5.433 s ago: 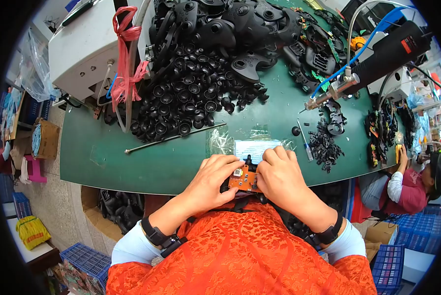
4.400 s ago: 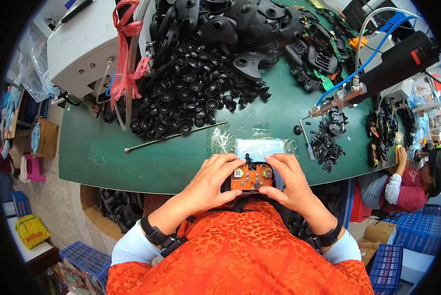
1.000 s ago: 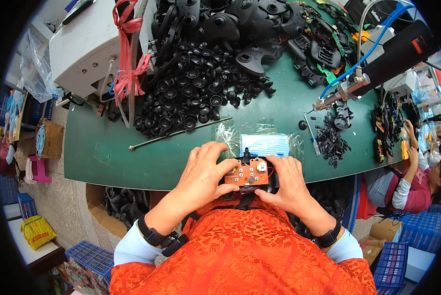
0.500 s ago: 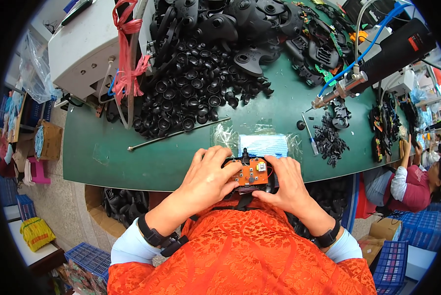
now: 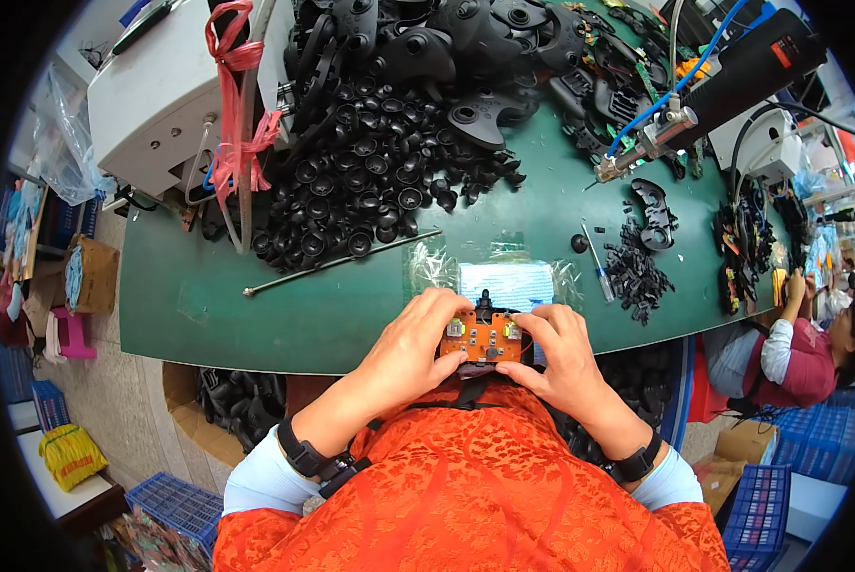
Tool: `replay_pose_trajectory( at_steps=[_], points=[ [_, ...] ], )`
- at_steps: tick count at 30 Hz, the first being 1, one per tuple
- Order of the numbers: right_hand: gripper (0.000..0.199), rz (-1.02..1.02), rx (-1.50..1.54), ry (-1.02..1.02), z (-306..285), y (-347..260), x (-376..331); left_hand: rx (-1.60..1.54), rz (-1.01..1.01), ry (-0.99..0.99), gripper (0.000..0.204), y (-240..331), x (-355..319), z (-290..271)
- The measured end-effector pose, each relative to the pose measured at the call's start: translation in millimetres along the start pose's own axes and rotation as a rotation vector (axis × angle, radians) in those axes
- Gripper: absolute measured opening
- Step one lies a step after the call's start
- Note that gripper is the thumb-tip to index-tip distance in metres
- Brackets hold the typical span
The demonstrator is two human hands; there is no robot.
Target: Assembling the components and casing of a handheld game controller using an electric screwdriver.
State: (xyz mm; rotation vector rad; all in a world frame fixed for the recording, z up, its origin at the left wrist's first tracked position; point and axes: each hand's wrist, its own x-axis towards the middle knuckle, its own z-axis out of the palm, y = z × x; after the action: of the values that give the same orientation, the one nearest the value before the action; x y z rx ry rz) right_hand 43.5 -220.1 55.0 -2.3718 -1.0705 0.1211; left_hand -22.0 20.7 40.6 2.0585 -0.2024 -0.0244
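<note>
The left hand (image 5: pixel 414 338) and right hand (image 5: pixel 563 355) grasp an orange circuit board (image 5: pixel 483 339) between them, one at each side, thumbs at its lower corners, by the middle of the near edge of the bench (image 5: pixel 275 329). A blue-and-white cloth (image 5: pixel 509 278) lies just beyond. Leftward, a metal rod (image 5: pixel 337 263) lies on the near side of heaped black caps (image 5: pixel 356 172); small black pieces (image 5: pixel 634 275) lie toward the right edge.

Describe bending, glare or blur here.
In the head view, the front edge of the green table looks bowed and the picture's corners are black; there too, white glints streak the clear plastic, while the orange circuit board looks fairly sharp.
</note>
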Motion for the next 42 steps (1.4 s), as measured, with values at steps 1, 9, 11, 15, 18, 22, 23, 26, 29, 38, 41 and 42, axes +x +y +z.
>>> replay_pose_trajectory(
  at_steps=[1, 9, 11, 15, 18, 22, 23, 26, 29, 38, 41, 42],
  points=[
    [0.061, 0.003, -0.001, 0.0, 0, 0, 0, -0.001, 0.001, -0.003, 0.057, -1, 0, 2],
    [0.03, -0.198, 0.0, 0.067, 1, 0, 31, 0.036, -0.049, -0.001, 0.06, -1, 0, 4],
    [0.026, -0.209, -0.009, 0.076, 5, -5, 34, 0.018, -0.062, -0.004, 0.06, 0, 0, 4],
    [0.028, -0.209, -0.143, 0.022, 13, -9, 28, -0.018, -0.074, -0.007, 0.061, -1, -1, 6],
    [0.031, -0.189, -0.226, 0.03, 15, -13, 26, -0.011, -0.076, -0.008, 0.061, 0, -1, 5],
    [0.035, -0.184, -0.264, 0.008, 14, -15, 26, -0.019, -0.075, -0.008, 0.061, -2, -2, 5],
    [0.038, -0.172, -0.212, -0.002, 13, -14, 27, -0.012, -0.085, -0.013, 0.06, -2, -1, 4],
    [0.038, -0.108, -0.11, 0.121, 2, -10, 20, -0.016, -0.105, -0.026, 0.06, -2, 0, 2],
    [0.037, 0.144, 0.128, 0.242, 6, 3, -1, -0.024, -0.125, -0.05, 0.06, -5, 0, 0],
    [0.013, 0.354, 0.165, 0.381, 37, 25, -16, 0.028, -0.022, -0.102, 0.059, -17, 4, 0],
    [0.013, 0.38, 0.125, 0.412, 41, 24, -18, 0.085, 0.025, -0.135, 0.059, -18, 9, -1],
    [0.013, 0.393, 0.121, 0.419, 41, 24, -17, 0.114, 0.031, -0.163, 0.06, -18, 11, -2]
  ],
)
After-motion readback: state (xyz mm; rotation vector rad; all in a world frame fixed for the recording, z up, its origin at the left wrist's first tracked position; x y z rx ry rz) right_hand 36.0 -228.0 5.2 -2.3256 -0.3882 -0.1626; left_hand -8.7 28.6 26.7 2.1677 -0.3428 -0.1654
